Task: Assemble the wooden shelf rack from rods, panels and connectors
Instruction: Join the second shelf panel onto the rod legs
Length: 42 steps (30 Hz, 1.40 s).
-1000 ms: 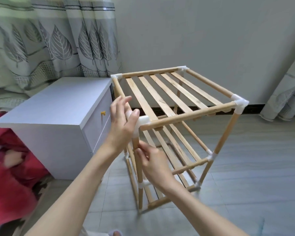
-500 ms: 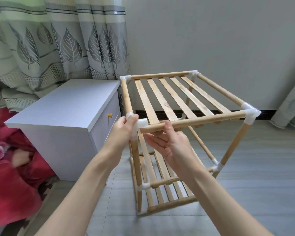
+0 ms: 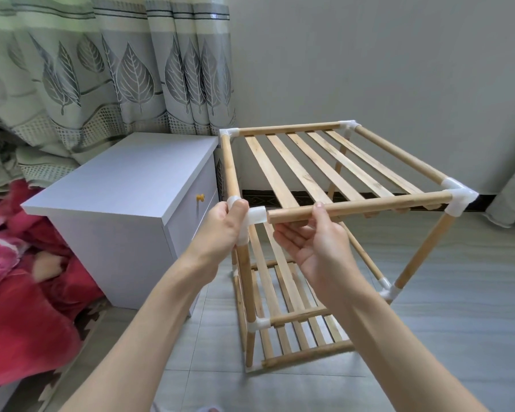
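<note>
Since that front rod (image 3: 357,206) is looking light but stiff, you're pinching it with your right hand (image 3: 318,245) just beside the corner connector (image 3: 254,216) your left hand (image 3: 220,230) is gripping.

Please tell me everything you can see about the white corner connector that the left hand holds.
The white corner connector looks like slightly translucent plastic with three sockets. It sits at the rack's near left top corner. A side rod enters from behind and an upright rod from below. The front rod ends just outside its right socket, with a small gap. The left hand grips it.
</note>
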Motion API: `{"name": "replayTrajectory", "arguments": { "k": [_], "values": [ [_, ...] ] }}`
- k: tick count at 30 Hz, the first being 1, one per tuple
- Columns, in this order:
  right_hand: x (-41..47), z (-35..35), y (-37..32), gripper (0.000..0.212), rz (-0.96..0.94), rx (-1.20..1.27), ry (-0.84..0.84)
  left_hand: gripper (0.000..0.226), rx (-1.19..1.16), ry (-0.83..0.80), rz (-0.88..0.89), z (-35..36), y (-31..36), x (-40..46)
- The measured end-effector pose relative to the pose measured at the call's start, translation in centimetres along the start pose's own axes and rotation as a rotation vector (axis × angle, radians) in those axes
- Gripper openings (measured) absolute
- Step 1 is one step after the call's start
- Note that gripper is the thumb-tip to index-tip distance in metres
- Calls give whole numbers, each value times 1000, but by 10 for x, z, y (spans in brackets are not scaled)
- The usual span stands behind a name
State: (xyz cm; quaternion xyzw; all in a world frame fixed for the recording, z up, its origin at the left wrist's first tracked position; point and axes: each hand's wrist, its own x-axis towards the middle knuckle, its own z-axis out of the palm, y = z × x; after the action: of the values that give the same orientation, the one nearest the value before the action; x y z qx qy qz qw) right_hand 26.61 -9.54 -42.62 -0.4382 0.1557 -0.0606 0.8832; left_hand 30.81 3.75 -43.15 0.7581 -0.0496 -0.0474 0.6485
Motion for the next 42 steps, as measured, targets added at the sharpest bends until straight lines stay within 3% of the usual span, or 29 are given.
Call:
{"name": "replayTrajectory", "arguments": {
  "k": [12, 18, 28, 31, 36, 42],
  "values": [
    [1, -6, 4, 27, 10, 24, -28, 47, 46, 48, 13, 13, -5, -1],
    [1, -11, 11, 17, 52, -59, -47, 23, -23, 10, 36, 21, -13, -2],
    [-10, -16, 9, 19, 53, -238, 3, 27, -55, 26, 13, 27, -9, -12],
    [-9, -24, -1, 18, 61, -213, 11, 29, -207, -46, -54, 31, -7, -16],
    [-22, -52, -22, 15, -8, -172, 87, 47, -570, -325, -245, 51, -6, -33],
    [-32, -71, -39, 18, -8, -259, 179, 81, -1078, -274, -494, 69, 10, -8]
  ]
}}
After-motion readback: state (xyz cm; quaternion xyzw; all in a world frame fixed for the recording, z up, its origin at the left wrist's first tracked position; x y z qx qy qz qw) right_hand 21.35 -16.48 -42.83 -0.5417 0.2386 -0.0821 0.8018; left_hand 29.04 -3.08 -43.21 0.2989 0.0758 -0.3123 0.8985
